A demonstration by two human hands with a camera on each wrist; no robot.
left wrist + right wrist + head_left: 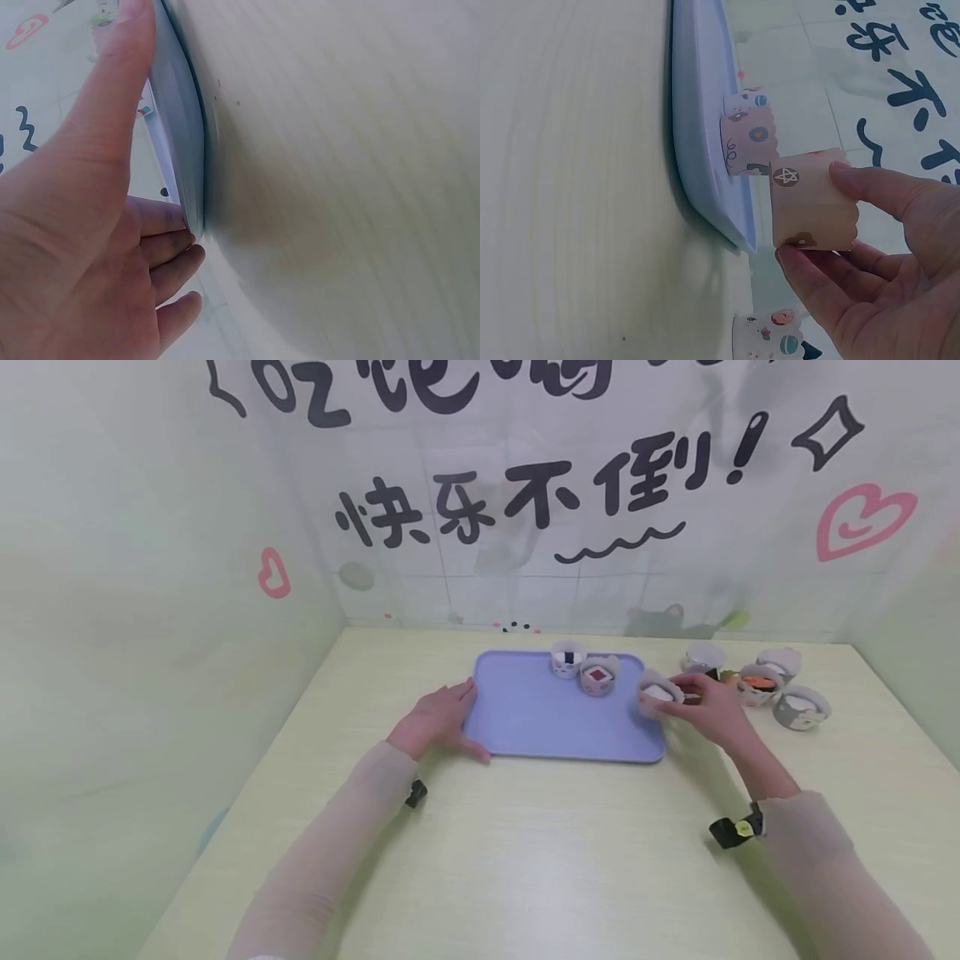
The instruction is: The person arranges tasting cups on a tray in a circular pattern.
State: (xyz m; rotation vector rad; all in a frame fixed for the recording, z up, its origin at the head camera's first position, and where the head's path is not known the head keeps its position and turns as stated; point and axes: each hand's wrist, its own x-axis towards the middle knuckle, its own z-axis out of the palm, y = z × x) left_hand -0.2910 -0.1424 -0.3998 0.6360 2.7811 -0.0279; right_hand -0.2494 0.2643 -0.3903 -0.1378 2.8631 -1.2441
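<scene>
Behind a pale wood-grain table (525, 852), a white wall (510, 593) is bearing black lettering (752, 439). The left hand (435, 722) is resting, fingers extended, against the left end of a lilac rectangular tray (540, 718). The right hand (708, 706) is pinching a beige scalloped paper cup (810, 204) just above the tray's right edge. Two printed paper cups (597, 683) are standing inside the tray.

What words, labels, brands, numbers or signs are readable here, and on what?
"快乐不倒!": black lettering on the pale flat back wall.
"吃饱喝…" likely: upper line, cut by the frame; rest unreadable.
White star sign, no words visible: beige paper-like cup in the right hand.
Other small patterned cups: any print too small to read.
No readable brands or numbers.
</scene>
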